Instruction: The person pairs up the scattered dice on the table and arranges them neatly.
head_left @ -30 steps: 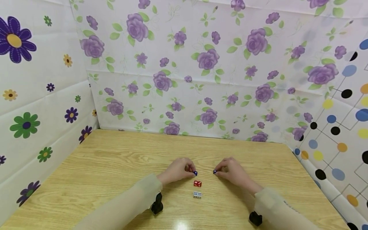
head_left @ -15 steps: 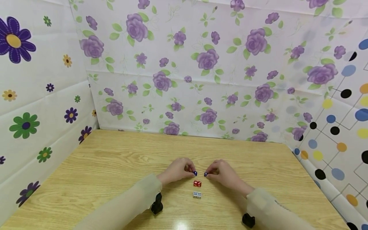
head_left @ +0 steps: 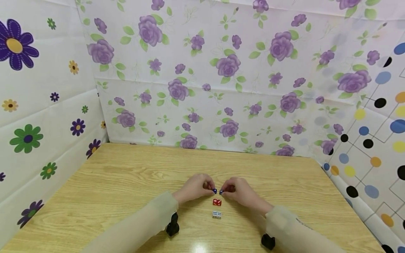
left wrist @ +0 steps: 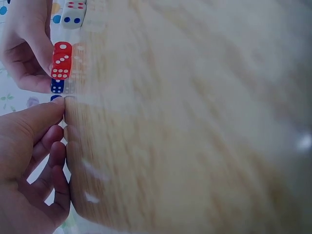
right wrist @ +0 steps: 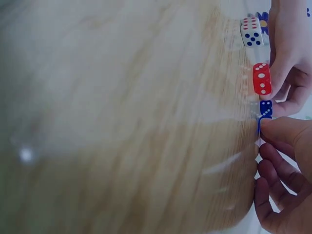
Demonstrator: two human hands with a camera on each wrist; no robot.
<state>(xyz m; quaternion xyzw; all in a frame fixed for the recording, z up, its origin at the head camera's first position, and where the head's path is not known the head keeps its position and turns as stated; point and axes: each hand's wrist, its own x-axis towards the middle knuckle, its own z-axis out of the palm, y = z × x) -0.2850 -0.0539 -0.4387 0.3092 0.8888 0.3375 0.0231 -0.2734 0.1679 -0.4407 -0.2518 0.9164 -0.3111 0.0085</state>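
Observation:
My left hand (head_left: 197,186) pinches a blue die (head_left: 214,191) on the tabletop between thumb and fingertips. Facing it, my right hand (head_left: 241,191) pinches a second blue die (head_left: 221,192), with a narrow gap between the two dice. Two red dice (head_left: 217,202) sit side by side just nearer to me. Closer still, a pair of white dice (head_left: 216,214) with dark pips stands side by side. In the left wrist view, my thumb hides most of the left blue die (left wrist: 56,98); the right wrist view shows the right one (right wrist: 263,122) largely covered too.
The wood-grain table (head_left: 142,168) spreads out around the dice. Floral cloth (head_left: 202,88) hangs behind it, with patterned cloths on the left and right sides. A black wrist device (head_left: 172,226) hangs under the left forearm, another (head_left: 268,241) under the right.
My right hand has slid left with its blue die, narrowing the gap to the other blue die. My left hand and the red and white dice have stayed put.

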